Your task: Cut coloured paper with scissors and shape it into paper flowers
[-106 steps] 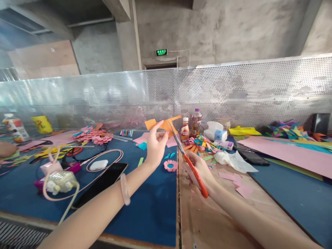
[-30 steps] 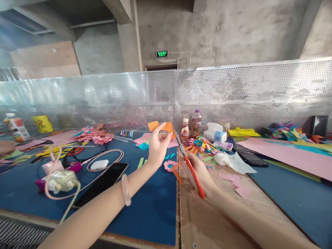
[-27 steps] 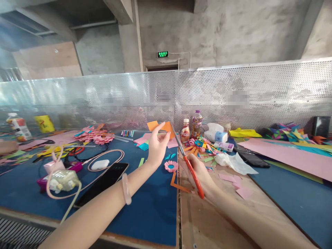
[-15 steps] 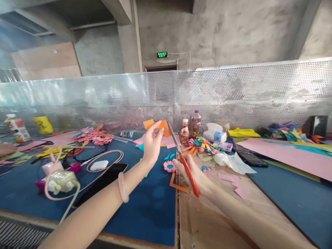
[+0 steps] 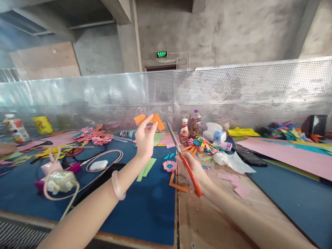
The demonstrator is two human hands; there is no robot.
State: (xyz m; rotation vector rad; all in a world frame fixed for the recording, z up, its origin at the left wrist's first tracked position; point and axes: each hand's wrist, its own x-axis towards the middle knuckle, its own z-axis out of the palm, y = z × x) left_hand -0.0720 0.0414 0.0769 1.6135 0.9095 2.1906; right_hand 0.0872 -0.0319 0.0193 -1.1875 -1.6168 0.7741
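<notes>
Between thumb and fingers, my left hand [image 5: 145,138] pinches a piece of orange paper [image 5: 158,121] raised above the table. My right hand [image 5: 193,173] grips scissors [image 5: 188,169] by their red handles, blades pointing up and away, just right of the paper and apart from it. Below the hands lie a pink paper flower [image 5: 169,166] with a blue centre and an L-shaped orange paper strip [image 5: 177,184]. Green paper strips [image 5: 146,169] rest on the blue mat under my left wrist.
A pink charger cable [image 5: 120,155], a white earphone case [image 5: 98,165] and a dark phone [image 5: 95,188] lie left. Behind stand two bottles [image 5: 184,130] and a tissue pack [image 5: 216,133]. Pink paper sheets [image 5: 282,152] lie right. Another person's hand [image 5: 7,148] shows at the far left.
My left hand has moved left and slightly up with the orange paper, away from the scissor blades. The green strips below are more exposed. The scissors have barely moved.
</notes>
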